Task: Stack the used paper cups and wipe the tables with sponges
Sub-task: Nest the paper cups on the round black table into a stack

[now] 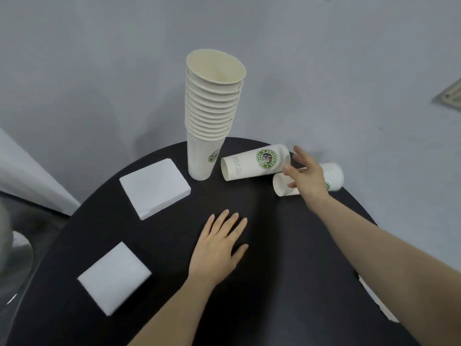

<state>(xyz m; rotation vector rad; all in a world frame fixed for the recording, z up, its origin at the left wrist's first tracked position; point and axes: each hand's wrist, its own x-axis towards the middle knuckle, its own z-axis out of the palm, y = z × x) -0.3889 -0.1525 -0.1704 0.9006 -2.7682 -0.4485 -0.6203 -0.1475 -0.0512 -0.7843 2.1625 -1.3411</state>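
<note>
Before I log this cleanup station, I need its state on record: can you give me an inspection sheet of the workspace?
Surface: round black table, no spills visible.
Job's things: tall upright cup stack; two loose cups on their sides, the logo cup and the far cup; two white sponges, the far sponge and the near sponge.
Clutter: nothing seen.
Grippers: left hand flat on table, empty; right hand open over the loose cups.
Cables: nothing seen.
Surroundings: grey floor.

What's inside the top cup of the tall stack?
The top cup of the stack looks empty: bare cream wall and seam. Its bottom isn't fully visible.
</note>
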